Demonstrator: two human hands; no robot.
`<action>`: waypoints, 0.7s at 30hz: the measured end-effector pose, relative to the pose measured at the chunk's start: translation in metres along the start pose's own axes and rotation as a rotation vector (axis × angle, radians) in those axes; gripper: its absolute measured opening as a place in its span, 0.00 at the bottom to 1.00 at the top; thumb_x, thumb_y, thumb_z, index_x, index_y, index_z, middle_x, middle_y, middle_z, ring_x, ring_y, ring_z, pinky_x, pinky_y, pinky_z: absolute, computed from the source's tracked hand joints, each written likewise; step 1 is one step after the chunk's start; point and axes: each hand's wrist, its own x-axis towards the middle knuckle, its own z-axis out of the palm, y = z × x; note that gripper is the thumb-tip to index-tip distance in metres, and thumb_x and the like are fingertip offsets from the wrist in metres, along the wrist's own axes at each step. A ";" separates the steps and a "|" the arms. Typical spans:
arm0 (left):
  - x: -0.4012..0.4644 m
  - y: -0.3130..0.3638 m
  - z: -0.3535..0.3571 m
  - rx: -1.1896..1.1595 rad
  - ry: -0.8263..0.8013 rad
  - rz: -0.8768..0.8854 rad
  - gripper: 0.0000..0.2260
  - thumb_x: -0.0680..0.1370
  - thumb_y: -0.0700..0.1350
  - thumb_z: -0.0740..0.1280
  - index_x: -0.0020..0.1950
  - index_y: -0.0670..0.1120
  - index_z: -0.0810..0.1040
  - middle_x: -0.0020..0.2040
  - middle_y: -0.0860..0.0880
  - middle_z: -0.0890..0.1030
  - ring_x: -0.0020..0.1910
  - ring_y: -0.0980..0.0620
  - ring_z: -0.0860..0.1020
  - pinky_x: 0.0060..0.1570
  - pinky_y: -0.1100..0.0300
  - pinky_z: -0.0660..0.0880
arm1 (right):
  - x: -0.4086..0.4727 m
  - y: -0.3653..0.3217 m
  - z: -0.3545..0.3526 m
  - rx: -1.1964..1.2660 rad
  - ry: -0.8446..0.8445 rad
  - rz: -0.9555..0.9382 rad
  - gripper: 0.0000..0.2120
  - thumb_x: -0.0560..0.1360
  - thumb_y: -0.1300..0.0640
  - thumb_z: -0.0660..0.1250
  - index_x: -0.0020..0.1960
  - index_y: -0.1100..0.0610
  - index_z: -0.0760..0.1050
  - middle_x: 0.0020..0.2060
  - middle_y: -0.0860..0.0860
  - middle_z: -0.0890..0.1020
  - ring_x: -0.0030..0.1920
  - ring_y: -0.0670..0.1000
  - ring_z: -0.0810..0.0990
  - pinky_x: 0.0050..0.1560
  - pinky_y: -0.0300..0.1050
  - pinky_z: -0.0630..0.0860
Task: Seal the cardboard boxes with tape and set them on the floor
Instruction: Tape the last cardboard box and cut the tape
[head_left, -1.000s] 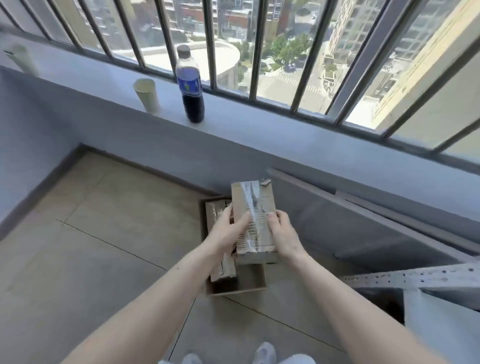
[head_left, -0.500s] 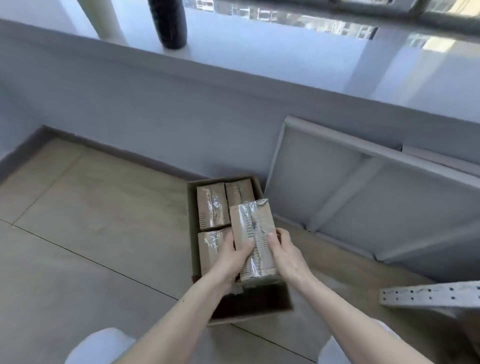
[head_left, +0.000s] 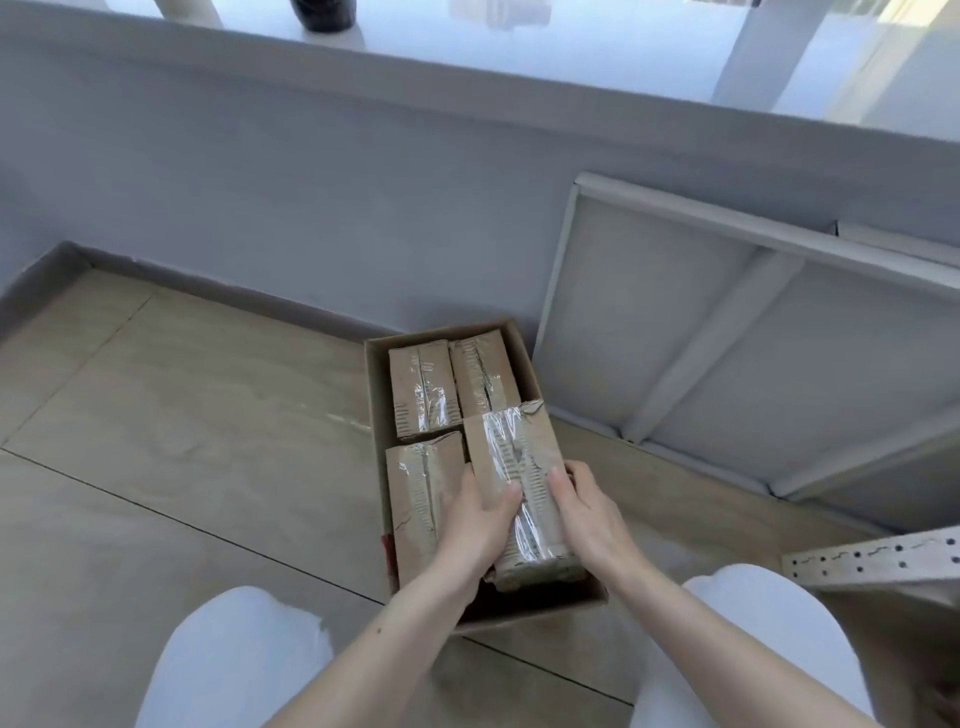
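Four small taped boxes show here, and three of them already lie flat inside the open carton (head_left: 375, 415) on the floor (head_left: 171, 415): two at the far end (head_left: 423, 387) (head_left: 483, 371) and one at the near left (head_left: 415, 499). The fourth box (head_left: 519, 483) is held between both hands over the near right corner, its far end resting against the far right box and its near end not yet down. The left hand (head_left: 475, 514) has its grip clamped on the box's left side, thumb across the shiny tape; the right hand (head_left: 584, 517) is curled round the right edge. Clear tape runs along the seam of each box, wrinkled in places, so sealing looks finished for these four. What seems left is to lower this one into its gap; whether more boxes wait elsewhere cannot be told. The gap looks tight, with the carton wall on the right and the neighbour box on the left, and the fingers of both hands could get pinched going down. A white panel (head_left: 727, 338) leans on the wall just beside the carton, a perforated rail (head_left: 872, 561) juts in at the right, and the person's white-clad knees (head_left: 234, 649) flank the carton. A dark bottle base (head_left: 322, 13) stands on the sill above.
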 end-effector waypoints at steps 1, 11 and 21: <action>0.000 0.003 0.001 0.034 0.014 0.003 0.22 0.69 0.68 0.65 0.62 0.64 0.74 0.59 0.56 0.80 0.63 0.51 0.77 0.61 0.47 0.77 | 0.003 0.001 0.000 0.001 0.005 0.006 0.22 0.83 0.40 0.50 0.70 0.49 0.68 0.60 0.50 0.80 0.60 0.53 0.76 0.55 0.47 0.69; 0.006 0.007 0.002 0.327 0.221 0.056 0.37 0.72 0.64 0.70 0.76 0.54 0.60 0.65 0.51 0.76 0.61 0.46 0.78 0.58 0.48 0.75 | 0.036 0.019 0.020 -0.238 0.149 -0.073 0.22 0.85 0.44 0.50 0.63 0.56 0.75 0.58 0.57 0.76 0.62 0.57 0.71 0.63 0.52 0.68; 0.003 -0.006 0.018 0.557 0.343 0.223 0.37 0.75 0.67 0.67 0.80 0.60 0.56 0.67 0.51 0.76 0.67 0.49 0.74 0.64 0.51 0.71 | 0.037 0.040 0.028 -0.501 0.338 -0.162 0.16 0.83 0.45 0.55 0.56 0.58 0.71 0.55 0.56 0.74 0.57 0.59 0.72 0.52 0.53 0.70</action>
